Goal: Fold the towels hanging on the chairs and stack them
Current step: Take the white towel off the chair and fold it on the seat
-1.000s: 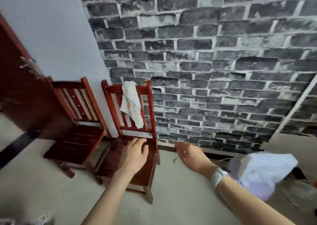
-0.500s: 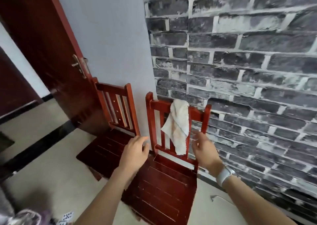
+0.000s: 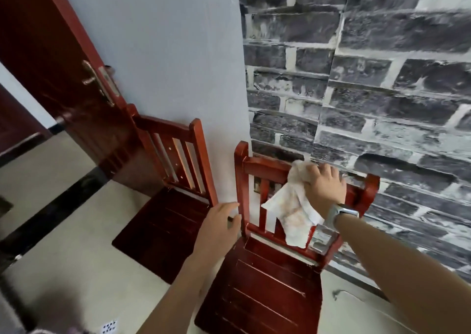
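Towel [image 3: 293,211] white, stained, crumpled, draped over chair back [image 3: 265,166]; right hand [image 3: 325,184] grips top.

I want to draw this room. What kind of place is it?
Probably a room in a home: a dark red wooden door, two red slatted wooden chairs on a pale tiled floor, and grey brick-patterned wallpaper.

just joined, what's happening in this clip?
A person is collecting a towel off a chair. The right hand grips the white towel at the top rail of the nearer red chair, which stands against the brick-pattern wall; the towel is still draped over the backrest, not lifted off. The left hand is open and holds nothing, hovering by that chair's left post. The second red chair beside it has no towel on it. Nothing folded or stacked is in view.
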The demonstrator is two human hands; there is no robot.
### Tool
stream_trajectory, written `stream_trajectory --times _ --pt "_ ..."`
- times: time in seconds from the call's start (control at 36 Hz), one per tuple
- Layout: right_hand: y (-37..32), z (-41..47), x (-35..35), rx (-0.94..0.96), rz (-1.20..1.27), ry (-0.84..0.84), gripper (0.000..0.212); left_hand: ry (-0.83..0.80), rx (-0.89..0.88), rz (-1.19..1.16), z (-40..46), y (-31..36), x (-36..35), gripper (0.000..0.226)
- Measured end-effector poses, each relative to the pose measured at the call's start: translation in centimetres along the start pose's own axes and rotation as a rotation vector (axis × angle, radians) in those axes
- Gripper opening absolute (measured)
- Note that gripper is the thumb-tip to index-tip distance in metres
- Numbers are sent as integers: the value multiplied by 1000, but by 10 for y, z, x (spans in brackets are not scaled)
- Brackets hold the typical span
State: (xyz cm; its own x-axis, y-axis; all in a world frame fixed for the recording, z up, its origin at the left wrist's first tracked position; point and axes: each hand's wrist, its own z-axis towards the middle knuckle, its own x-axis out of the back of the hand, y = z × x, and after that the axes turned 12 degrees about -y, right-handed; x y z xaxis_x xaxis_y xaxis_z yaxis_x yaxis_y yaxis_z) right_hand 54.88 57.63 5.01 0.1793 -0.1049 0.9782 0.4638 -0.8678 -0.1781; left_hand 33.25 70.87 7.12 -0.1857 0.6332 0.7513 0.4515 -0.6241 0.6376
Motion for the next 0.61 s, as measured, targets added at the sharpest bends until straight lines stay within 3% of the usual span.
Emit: stream_trajectory --times 0.06,0.14,0.22,0.36,0.47,0.56,0.61 --pt "-1 5 10 32 160 45 30 -34 -55 -29 19 -2 3 37" --pt "-4 -1 40 26 609 65 6 -91 -165 -33 49 1 7 37" --pt "-9 -14 72 3 980 49 12 -151 -257 -108 78 17 13 41" --pt "-12 -39 114 -6 1121 156 22 -154 -514 -236 111 64 23 45" --pt "-8 -63 130 1 1230 183 19 -151 -693 -325 113 107 27 22" --pt "-3 -83 136 -67 1296 263 2 -158 -722 -346 114 128 20 14" --pt "7 -95 137 -189 1255 372 8 -209 -751 -385 110 141 17 12"
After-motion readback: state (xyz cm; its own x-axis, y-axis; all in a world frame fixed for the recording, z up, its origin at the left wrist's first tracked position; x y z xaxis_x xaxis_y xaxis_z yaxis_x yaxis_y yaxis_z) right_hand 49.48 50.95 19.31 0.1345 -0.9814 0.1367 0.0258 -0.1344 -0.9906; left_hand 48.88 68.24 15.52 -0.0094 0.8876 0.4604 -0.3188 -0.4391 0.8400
